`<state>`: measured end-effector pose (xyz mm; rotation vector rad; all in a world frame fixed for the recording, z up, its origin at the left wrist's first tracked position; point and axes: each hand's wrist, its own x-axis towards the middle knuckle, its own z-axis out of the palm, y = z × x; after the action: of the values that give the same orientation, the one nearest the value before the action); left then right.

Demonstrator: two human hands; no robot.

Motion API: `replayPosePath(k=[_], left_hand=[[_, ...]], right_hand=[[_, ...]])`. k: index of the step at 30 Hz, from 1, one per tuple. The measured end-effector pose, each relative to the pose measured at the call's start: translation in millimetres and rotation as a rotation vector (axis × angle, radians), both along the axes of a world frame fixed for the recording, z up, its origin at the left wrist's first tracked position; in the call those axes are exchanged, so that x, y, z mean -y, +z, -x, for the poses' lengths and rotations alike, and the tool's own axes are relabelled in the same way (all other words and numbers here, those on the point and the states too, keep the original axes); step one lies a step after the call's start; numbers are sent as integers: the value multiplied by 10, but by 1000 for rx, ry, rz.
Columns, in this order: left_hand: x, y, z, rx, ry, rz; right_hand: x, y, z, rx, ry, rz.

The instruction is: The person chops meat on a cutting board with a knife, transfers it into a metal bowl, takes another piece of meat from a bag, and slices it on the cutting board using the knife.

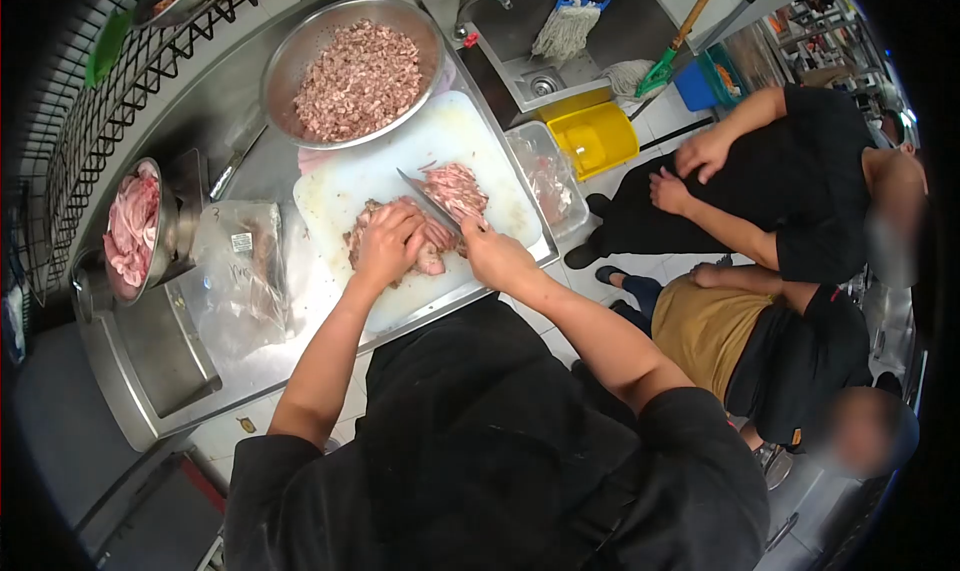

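Counter (306, 289): left half of the frame.
Board (470, 126): white, on the counter near centre.
Bowl (284, 66): upper left of centre, holding diced pieces (360, 81).
Meat (430, 260): on the board, mid-frame, partly in strips.
Left hand (388, 237): curled onto the meat.
Right hand (496, 255): clamped around the handle.
Knife (426, 199): blade slanting up-left.

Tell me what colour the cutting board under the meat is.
The cutting board is white; it shows best in the head view.
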<state>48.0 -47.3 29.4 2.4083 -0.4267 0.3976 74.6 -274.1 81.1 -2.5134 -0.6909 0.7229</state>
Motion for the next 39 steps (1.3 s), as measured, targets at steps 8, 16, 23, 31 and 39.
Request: replayPosePath(k=[8, 16, 23, 31, 39], left_hand=[[-40, -127, -43, 6, -29, -34], [2, -93, -61, 57, -18, 32], [-29, -150, -9, 30, -19, 25], [-72, -86, -34, 54, 29, 17], [-32, -117, -52, 49, 61, 46]], right_hand=[[-91, 498, 307, -92, -12, 161], [-142, 331, 171, 23, 4, 35], [-221, -208, 105, 22, -66, 1], [-196, 355, 159, 13, -30, 14], [-357, -87, 39, 93, 27, 35]])
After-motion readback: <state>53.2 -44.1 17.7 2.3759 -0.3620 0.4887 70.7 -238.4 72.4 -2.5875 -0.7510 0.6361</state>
